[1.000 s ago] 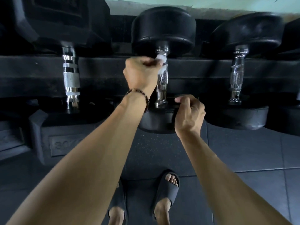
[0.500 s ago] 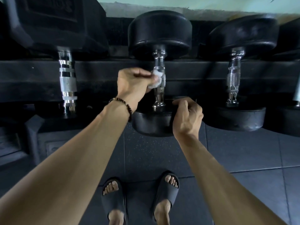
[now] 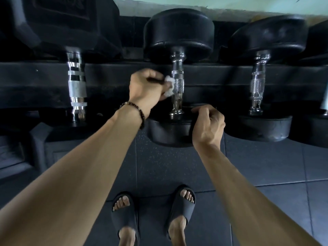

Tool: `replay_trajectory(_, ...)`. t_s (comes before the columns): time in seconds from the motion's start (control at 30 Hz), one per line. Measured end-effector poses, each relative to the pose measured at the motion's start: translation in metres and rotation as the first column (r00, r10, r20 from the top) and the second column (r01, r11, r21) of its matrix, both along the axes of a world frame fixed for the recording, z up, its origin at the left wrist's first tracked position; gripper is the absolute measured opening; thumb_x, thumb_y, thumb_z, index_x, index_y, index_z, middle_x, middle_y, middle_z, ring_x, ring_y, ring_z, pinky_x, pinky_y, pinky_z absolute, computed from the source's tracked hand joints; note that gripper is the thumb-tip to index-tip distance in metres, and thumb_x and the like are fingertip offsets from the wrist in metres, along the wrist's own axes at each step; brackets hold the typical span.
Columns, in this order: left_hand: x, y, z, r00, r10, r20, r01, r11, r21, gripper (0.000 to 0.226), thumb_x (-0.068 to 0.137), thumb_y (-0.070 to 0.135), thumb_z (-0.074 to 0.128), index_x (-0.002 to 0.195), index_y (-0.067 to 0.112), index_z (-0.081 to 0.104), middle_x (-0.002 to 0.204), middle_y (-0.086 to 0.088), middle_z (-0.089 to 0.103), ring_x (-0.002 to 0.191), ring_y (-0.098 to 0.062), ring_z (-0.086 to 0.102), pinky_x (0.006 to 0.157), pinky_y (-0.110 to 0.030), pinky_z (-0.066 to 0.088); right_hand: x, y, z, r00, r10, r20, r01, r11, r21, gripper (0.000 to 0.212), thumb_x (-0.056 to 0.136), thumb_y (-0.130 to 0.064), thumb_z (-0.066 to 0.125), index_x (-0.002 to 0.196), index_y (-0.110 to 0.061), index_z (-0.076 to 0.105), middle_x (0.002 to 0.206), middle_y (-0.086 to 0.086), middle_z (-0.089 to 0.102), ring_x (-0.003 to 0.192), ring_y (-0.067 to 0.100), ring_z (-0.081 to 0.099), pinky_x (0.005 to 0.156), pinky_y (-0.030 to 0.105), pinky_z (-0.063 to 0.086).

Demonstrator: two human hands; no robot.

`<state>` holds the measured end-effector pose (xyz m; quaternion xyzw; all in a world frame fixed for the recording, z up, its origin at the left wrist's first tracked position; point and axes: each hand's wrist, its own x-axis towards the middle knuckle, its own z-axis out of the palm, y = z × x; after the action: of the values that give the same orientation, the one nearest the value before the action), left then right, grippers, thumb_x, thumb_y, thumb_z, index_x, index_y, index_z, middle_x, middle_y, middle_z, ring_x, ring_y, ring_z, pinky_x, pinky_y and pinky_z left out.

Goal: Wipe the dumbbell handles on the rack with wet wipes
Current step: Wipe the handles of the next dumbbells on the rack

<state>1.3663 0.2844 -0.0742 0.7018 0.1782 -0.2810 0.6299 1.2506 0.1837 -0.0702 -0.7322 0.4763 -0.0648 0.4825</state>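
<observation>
At the middle of a dark dumbbell rack (image 3: 113,77), a chrome dumbbell handle (image 3: 178,86) runs between two round black weights. A crumpled white wet wipe (image 3: 169,87) touches its knurled left side, pinched in the curled fingers of the left hand (image 3: 146,89), which wears a beaded bracelet (image 3: 136,110). The right hand (image 3: 208,126) rests loosely curled on the near weight (image 3: 169,130), seemingly steadying it; whether it grips is unclear. Other dumbbells sit left and right. Below, sandalled feet (image 3: 181,206) stand on grey floor mats (image 3: 159,166). Likely risk: the small wipe slipping from the pinch, or missing the handle's far side.
</observation>
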Motion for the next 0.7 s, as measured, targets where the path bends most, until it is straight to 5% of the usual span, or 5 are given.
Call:
replay_trajectory(0.13,-0.004,0.006,-0.006,0.978,-0.203,0.055,0.195,0.973,0.126,0.019,0.077,-0.002,0.08,0.074,0.011,0.066,0.079,-0.007,0.073,0.071,-0.016,0.074,0.065,-0.025,0.059,-0.001,0.001,-0.001,1.0,0.01,0.016,-0.01,1.0,-0.018,0.028,0.089,-0.012,0.045,0.078,-0.001,0.068,0.065,0.008,0.063,0.056,-0.004,0.052,0.052,0.011,0.038)
replay_trajectory(0.23,-0.022,0.016,-0.005,0.893,-0.44,0.091,0.397,0.868,0.299,0.017,0.073,0.015,0.087,0.071,0.017,0.069,0.071,0.008,0.072,0.064,0.003,0.067,0.063,-0.01,0.05,-0.001,0.001,0.0,1.0,-0.011,0.005,0.011,1.0,-0.011,0.029,0.088,-0.013,0.044,0.079,0.002,0.067,0.074,0.014,0.065,0.059,0.002,0.051,0.057,0.02,0.041)
replay_trajectory(0.43,-0.004,-0.001,-0.013,0.996,-0.033,0.078,0.027,0.997,0.072,0.012,0.079,0.003,0.08,0.077,0.009,0.07,0.081,-0.006,0.074,0.076,-0.016,0.073,0.07,-0.03,0.061,-0.001,0.003,0.003,1.0,0.018,0.018,-0.018,1.0,-0.017,0.032,0.086,-0.017,0.042,0.079,0.003,0.066,0.065,0.015,0.062,0.056,0.004,0.05,0.054,0.02,0.04)
replay_trajectory(0.57,-0.006,0.001,-0.011,0.996,-0.067,-0.054,0.066,0.997,-0.029,0.007,0.085,-0.005,0.071,0.087,0.0,0.068,0.073,-0.005,0.073,0.066,-0.015,0.069,0.07,-0.03,0.062,-0.001,0.001,0.001,1.0,0.005,-0.011,-0.005,1.0,-0.019,0.029,0.088,-0.013,0.042,0.079,0.002,0.066,0.07,0.016,0.064,0.058,0.009,0.05,0.065,0.029,0.044)
replay_trajectory(0.7,0.022,-0.012,-0.007,0.996,0.022,-0.086,-0.033,0.99,-0.136,0.023,0.091,-0.006,0.062,0.077,0.012,0.061,0.058,0.005,0.069,0.057,-0.007,0.066,0.057,-0.023,0.057,-0.001,0.001,0.001,1.0,0.007,0.014,-0.007,1.0,-0.001,0.028,0.089,-0.012,0.045,0.074,-0.005,0.067,0.056,0.0,0.055,0.054,0.001,0.05,0.052,0.014,0.038)
